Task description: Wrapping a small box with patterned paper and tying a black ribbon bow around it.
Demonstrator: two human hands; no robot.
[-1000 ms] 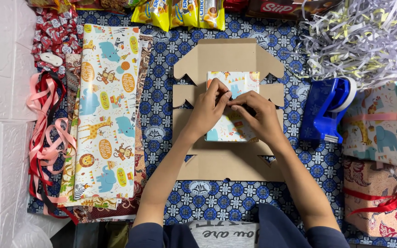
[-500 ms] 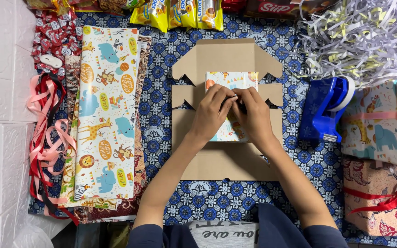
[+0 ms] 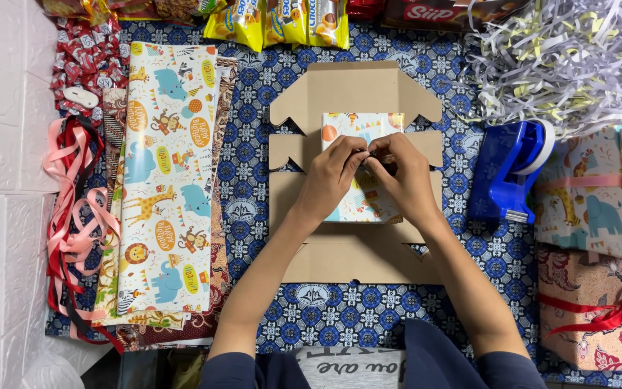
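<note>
Both hands met at the middle of the view: the left hand [image 3: 332, 176] and right hand [image 3: 404, 176] curled, fingertips pinched together on top of the wrapped parcel [image 3: 361, 202], which lay on the unfolded cardboard box [image 3: 354, 252]. A blue tape dispenser [image 3: 505, 169] sat at three o'clock.

hands [image 3: 368, 169] shifted up wrapped parcel [image 3: 358, 205]

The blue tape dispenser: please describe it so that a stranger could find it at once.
Start at the flat brown cardboard box in the middle of the patterned blue cloth. Look just right of it, past the right hand. The tape dispenser is the only solid blue plastic thing, lying below the shredded paper and beside the wrapped gifts.
</note>
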